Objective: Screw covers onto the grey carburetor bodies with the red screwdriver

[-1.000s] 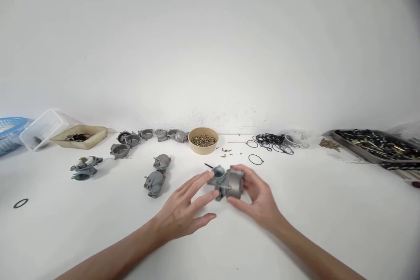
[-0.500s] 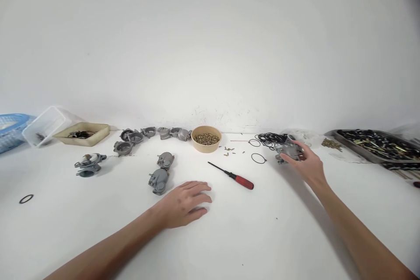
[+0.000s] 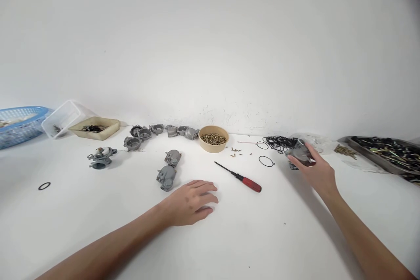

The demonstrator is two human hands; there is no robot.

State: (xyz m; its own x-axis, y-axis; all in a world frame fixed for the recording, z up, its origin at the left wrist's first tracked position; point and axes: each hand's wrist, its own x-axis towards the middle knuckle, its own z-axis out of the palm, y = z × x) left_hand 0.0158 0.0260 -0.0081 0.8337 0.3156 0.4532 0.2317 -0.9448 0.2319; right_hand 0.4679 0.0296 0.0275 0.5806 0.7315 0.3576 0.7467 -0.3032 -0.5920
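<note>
My right hand (image 3: 316,173) is at the right, thumb and fingers around a grey metal carburetor (image 3: 298,154) beside a heap of black rubber rings (image 3: 278,143). Part of this carburetor is hidden by the hand. My left hand (image 3: 193,203) lies palm down on the white table, fingers apart, holding nothing. Just beyond it are two grey carburetors, one nearer (image 3: 166,177) and one behind it (image 3: 173,157). A red-handled screwdriver (image 3: 251,183) lies between the hands. One loose black ring (image 3: 266,161) is left of the held carburetor.
A round tub (image 3: 213,146) of brass screws stands near the wall, loose screws beside it. Several grey float bowls (image 3: 133,143) line the back left. Another carburetor with a white float (image 3: 101,157) stands left. A metal tray (image 3: 377,157) of parts sits right, a blue basket (image 3: 29,129) far left.
The view has swung a little to the left, so everything appears further right. My left hand stays on the table, and my right hand remains around the carburetor.
</note>
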